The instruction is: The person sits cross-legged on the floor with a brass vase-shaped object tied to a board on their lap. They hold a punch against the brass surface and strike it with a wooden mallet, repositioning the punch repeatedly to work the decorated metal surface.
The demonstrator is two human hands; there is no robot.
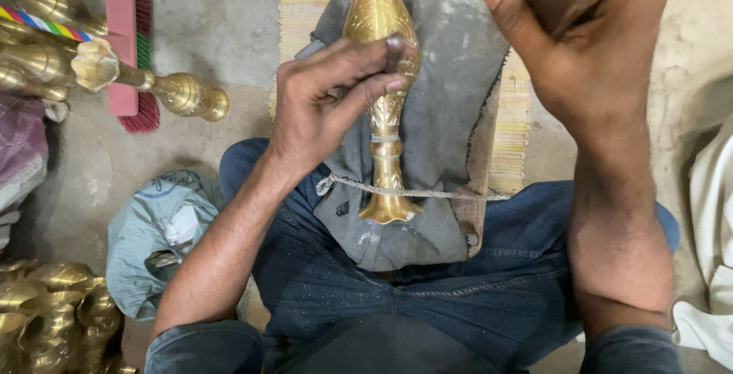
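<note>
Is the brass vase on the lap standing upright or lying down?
Lying down. The brass vase rests lengthwise on the grey cloth, foot toward the person, a cord across its stem, left hand on its body.

My vase (379,46) is shiny gold with carved leaf shapes. My cloth (450,76) is grey. My jeans (458,282) are dark blue.
</note>
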